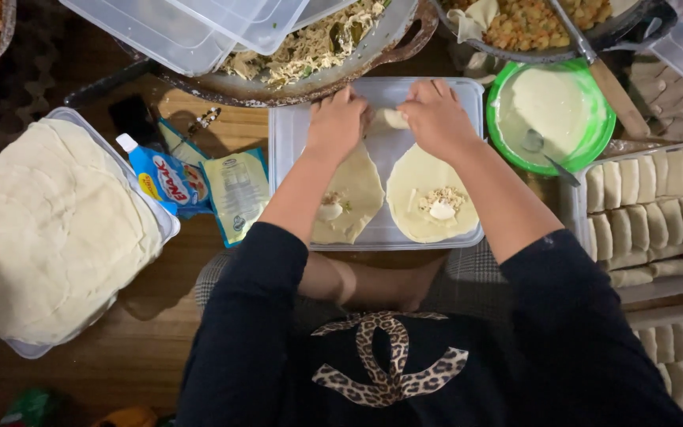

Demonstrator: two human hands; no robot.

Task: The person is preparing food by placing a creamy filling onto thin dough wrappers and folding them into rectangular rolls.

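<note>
Both hands meet at the far edge of a clear plastic lid (286, 158) used as a work surface. My left hand (337, 121) and my right hand (436, 117) pinch a small rolled piece of pale wrapper (393, 119) between them. Nearer me on the lid lie two round thin wrappers: the left wrapper (357, 194) partly under my left forearm, the right wrapper (428, 194), each with a spoonful of shredded filling and a white dab on it.
A tall stack of wrappers (49, 229) fills a container at the left. Two sauce pouches (199, 186) lie beside it. A green bowl of white paste with a spoon (551, 115) sits right. Trays of folded rolls (658, 209) line the right edge. Pans of filling (318, 47) stand beyond.
</note>
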